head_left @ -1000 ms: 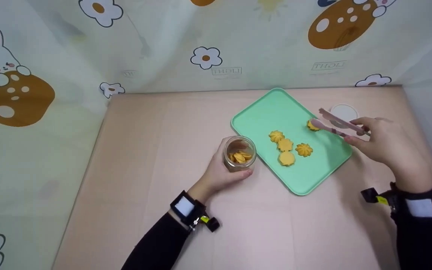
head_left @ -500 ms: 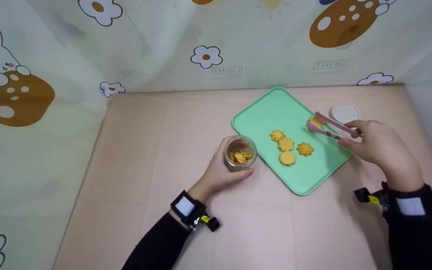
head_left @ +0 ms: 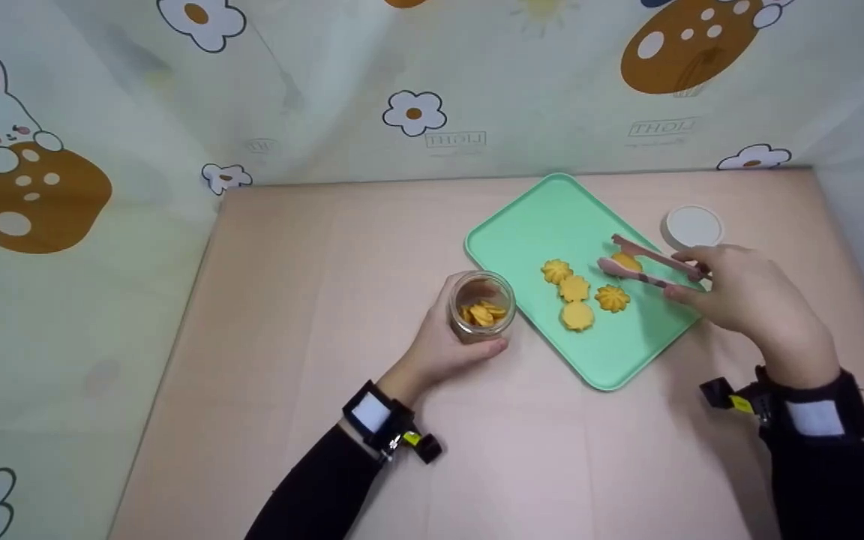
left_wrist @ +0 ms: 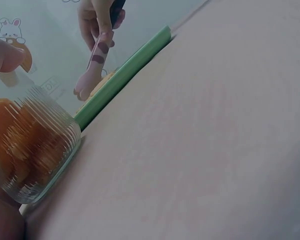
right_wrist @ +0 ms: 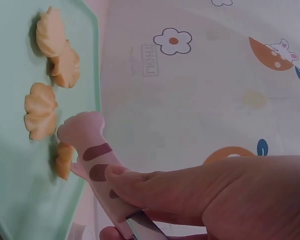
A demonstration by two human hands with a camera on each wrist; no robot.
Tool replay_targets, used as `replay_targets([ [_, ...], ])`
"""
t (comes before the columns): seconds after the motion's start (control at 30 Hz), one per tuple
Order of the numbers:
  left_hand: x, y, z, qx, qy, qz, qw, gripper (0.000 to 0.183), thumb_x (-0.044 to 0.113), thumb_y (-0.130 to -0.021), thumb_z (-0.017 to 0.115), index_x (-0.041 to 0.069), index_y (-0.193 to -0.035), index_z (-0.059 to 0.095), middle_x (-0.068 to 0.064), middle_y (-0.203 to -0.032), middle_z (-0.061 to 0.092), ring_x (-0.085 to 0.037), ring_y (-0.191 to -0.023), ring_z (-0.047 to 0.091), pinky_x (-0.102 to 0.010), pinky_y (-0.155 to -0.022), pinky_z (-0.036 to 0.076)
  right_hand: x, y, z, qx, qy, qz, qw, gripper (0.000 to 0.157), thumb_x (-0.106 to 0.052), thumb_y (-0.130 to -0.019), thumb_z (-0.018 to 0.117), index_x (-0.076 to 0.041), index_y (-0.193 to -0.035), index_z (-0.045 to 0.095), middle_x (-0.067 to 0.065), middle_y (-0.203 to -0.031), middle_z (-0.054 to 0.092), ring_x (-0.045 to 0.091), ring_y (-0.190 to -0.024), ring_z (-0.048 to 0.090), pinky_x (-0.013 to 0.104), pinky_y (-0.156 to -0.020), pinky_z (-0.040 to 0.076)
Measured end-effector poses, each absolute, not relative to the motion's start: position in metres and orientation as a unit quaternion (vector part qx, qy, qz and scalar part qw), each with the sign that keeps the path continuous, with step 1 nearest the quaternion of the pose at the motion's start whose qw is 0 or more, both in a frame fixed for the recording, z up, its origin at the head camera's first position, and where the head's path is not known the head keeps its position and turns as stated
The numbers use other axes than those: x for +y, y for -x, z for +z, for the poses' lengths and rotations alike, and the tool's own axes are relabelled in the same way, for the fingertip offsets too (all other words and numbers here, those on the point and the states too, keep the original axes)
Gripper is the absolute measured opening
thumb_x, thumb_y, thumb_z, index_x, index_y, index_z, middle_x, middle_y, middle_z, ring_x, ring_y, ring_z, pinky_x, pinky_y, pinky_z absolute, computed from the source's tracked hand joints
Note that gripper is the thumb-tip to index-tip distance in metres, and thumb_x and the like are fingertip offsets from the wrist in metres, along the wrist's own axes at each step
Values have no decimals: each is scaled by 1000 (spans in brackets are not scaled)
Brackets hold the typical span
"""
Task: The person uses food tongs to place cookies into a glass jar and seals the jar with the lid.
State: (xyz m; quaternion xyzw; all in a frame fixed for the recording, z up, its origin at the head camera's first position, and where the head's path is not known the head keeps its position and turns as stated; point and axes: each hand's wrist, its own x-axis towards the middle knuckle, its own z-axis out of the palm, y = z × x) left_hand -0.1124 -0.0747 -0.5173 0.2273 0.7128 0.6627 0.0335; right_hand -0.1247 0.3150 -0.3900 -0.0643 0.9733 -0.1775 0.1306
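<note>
My left hand holds a ribbed glass jar without a lid, fingers and thumb around its side. Several yellow cookies lie inside. In my right hand are pink paw-tipped tongs, pinched between thumb and fingers. Their arms are spread on either side of a single cookie above or on the right part of the green tray; whether the tips touch it I cannot tell. Several other flower-shaped cookies rest in the tray's middle, three of them in a touching row.
A round white lid lies beyond the tray's right edge, close to my right hand. The pale pink tabletop extends left and in front. A patterned curtain rises along the back and left sides.
My right hand has moved left with the tongs, bringing their tips around the right-hand cookie. That cookie now lies slightly nearer me. The left hand and jar stay put.
</note>
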Motion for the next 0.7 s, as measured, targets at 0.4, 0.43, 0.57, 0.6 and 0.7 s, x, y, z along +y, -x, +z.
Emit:
replay_targets([
  [0.4, -74, 113, -518, 712, -223, 665, 39, 89, 21, -78, 97, 12, -153, 50, -4, -143, 65, -23, -135, 59, -46, -122, 42, 319, 109, -378, 979, 76, -171, 82, 56, -25, -98, 82, 10, -137, 65, 32, -113, 71, 46, -99, 65, 61, -80, 52],
  [0.43, -74, 113, -518, 712, -223, 665, 38, 90, 22, -78, 97, 12, -153, 50, -4, -143, 65, -23, -135, 59, -46, -122, 42, 320, 109, -378, 979, 73, -172, 83, 55, -24, -98, 82, 10, -136, 65, 32, -113, 71, 46, -99, 65, 61, -80, 52],
  [0.57, -75, 113, -517, 712, -226, 664, 36, 90, 21, -78, 97, 11, -153, 49, -5, -143, 65, -24, -135, 59, -45, -121, 43, 322, 111, -378, 978, 64, -172, 96, 54, -24, -99, 81, 10, -136, 64, 34, -115, 70, 49, -102, 65, 63, -81, 51],
  [0.6, -75, 112, -517, 712, -227, 664, 35, 90, 20, -78, 97, 11, -153, 49, -5, -143, 65, -23, -135, 59, -44, -121, 43, 322, 111, -378, 978, 63, -172, 100, 55, -25, -99, 80, 11, -138, 63, 35, -116, 69, 49, -103, 65, 63, -82, 51],
  [0.7, -74, 112, -516, 711, -231, 663, 33, 89, 19, -78, 96, 10, -153, 49, -5, -143, 64, -23, -135, 59, -44, -121, 43, 324, 113, -380, 976, 60, -175, 112, 58, -26, -100, 79, 10, -142, 62, 35, -118, 69, 48, -103, 65, 61, -82, 51],
])
